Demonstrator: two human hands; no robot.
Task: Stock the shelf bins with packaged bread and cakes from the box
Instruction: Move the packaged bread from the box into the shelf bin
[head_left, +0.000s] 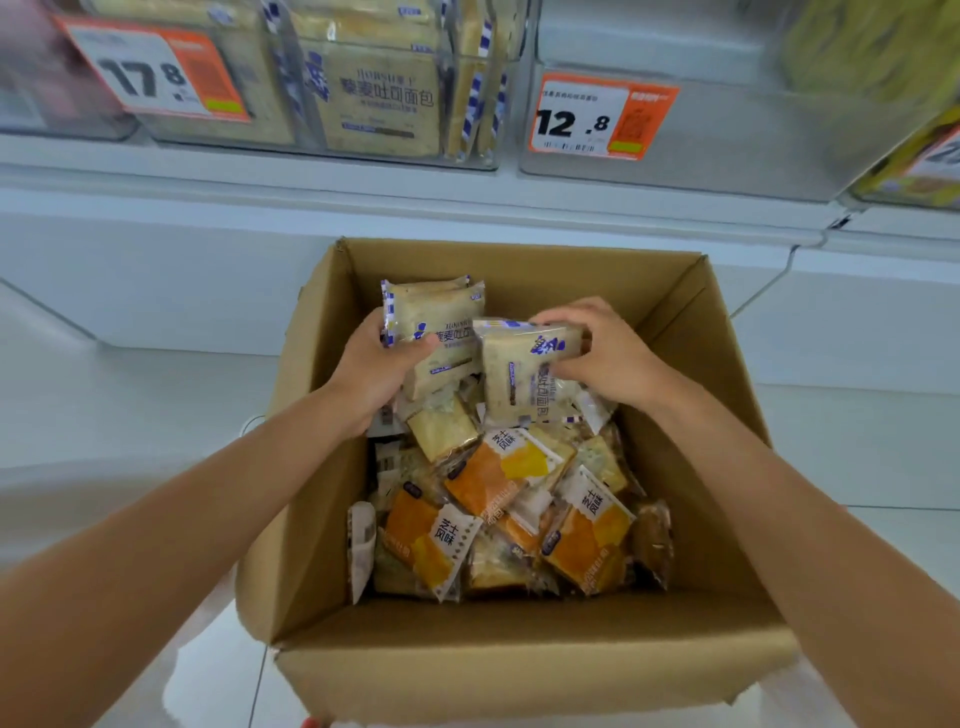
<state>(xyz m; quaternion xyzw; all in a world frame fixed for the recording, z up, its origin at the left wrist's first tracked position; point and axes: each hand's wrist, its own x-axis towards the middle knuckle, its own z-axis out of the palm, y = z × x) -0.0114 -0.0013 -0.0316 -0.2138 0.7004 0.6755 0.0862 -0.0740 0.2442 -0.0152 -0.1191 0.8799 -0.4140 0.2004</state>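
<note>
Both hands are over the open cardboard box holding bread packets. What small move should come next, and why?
Probably raise both hands to the clear plastic shelf bin upper left: the left hand grips a pale blue-trimmed bread packet, the right hand a second packet, and that bin holds matching ones.

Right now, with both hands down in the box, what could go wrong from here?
1. The left hand grips several blue-striped packs at once; one could slip out on the lift.
2. The right hand holds a single pack only by its upper end, so it may swing or drop.
3. The matching bin already looks packed; forcing more in could squash them.
</note>
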